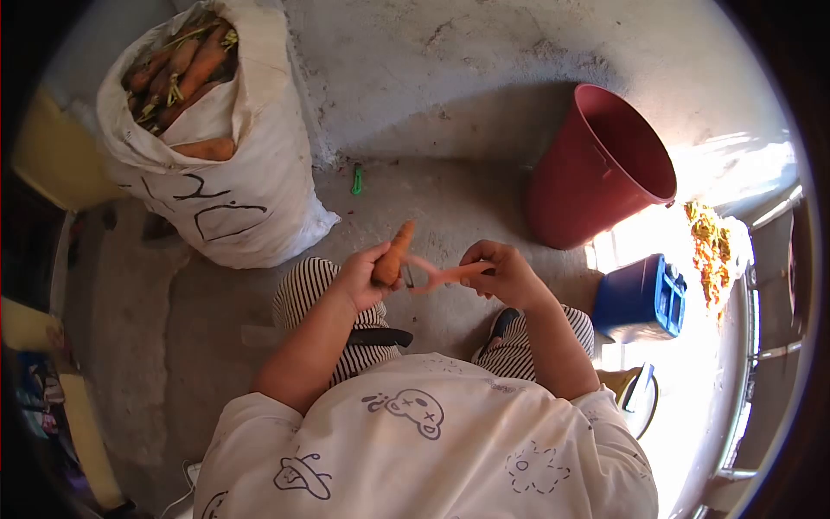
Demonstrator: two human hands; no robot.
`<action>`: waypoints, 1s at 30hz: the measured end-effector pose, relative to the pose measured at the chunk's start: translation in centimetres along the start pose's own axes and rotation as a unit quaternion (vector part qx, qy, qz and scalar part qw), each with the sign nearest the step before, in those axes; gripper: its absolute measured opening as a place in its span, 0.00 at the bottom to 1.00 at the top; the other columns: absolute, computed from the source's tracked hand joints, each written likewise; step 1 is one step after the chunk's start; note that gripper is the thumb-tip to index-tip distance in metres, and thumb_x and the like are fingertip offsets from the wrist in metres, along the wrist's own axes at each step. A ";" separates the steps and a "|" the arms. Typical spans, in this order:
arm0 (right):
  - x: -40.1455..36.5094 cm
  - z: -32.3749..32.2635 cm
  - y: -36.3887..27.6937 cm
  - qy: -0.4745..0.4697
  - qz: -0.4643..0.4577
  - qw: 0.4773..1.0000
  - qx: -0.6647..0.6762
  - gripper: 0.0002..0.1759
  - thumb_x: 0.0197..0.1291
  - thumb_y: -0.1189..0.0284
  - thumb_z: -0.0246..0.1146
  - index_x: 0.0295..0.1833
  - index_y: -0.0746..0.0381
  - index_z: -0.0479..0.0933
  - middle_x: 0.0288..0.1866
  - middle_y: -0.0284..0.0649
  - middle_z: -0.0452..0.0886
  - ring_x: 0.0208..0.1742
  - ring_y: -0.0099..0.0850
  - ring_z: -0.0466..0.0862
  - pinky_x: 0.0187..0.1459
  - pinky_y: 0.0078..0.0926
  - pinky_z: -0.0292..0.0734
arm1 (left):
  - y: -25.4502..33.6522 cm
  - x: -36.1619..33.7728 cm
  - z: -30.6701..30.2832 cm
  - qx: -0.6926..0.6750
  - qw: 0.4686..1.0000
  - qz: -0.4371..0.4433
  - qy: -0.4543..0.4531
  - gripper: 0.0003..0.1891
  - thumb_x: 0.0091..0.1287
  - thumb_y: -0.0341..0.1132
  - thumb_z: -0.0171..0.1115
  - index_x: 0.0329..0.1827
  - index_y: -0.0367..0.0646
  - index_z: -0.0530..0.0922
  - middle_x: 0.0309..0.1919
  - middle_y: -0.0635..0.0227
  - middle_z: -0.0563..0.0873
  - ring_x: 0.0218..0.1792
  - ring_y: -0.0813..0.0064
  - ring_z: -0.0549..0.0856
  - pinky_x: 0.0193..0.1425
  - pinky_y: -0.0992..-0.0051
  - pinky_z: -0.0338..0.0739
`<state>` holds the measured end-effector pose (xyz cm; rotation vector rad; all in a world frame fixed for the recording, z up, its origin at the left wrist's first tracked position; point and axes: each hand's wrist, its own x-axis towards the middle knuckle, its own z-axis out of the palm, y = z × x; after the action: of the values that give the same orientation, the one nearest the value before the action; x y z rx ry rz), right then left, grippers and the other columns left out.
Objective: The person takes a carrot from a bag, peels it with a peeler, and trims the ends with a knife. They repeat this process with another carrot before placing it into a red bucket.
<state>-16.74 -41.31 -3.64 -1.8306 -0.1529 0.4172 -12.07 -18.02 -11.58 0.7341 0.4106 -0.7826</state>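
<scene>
By marked sack (277, 164), L hand (361, 275): carrot (395, 258); R (506, 277): peeler (443, 277).

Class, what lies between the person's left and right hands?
The head view shows a carrot, held in the left hand, and a pinkish peeler, held in the right hand, its head beside the carrot.

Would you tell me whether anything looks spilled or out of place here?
A small green item lies alone on the floor between the sack and bucket, as if dropped there.
</scene>
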 end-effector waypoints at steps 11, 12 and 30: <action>2.0 -0.5 1.7 0.094 0.029 0.932 0.348 0.17 0.47 0.69 0.65 0.40 0.65 0.70 0.26 0.36 0.74 0.22 0.22 0.72 0.22 0.16 0.66 | -1.8 3.4 5.0 -0.056 0.987 -0.083 -0.129 0.15 0.64 0.40 0.45 0.44 0.37 0.69 0.36 0.63 0.76 0.35 0.72 0.78 0.35 0.74 0.75; 2.3 -1.2 1.8 0.110 0.016 0.927 0.359 0.16 0.47 0.69 0.65 0.39 0.64 0.70 0.25 0.36 0.74 0.22 0.22 0.73 0.21 0.16 0.66 | -1.8 3.5 5.0 -0.052 0.985 -0.084 -0.141 0.15 0.64 0.40 0.44 0.44 0.37 0.69 0.36 0.63 0.76 0.35 0.72 0.78 0.35 0.74 0.76; 4.0 -5.7 6.4 0.307 0.011 0.898 0.316 0.07 0.52 0.74 0.59 0.34 0.66 0.72 0.24 0.36 0.75 0.21 0.21 0.72 0.24 0.16 0.67 | -3.5 3.0 3.4 -0.032 0.987 -0.128 -0.089 0.17 0.63 0.43 0.47 0.45 0.37 0.68 0.33 0.63 0.74 0.31 0.73 0.74 0.31 0.77 0.71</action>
<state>-11.67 -47.10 -9.09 -1.2366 0.4020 -0.1146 -12.58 -23.62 -12.55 0.5525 0.3697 -1.0628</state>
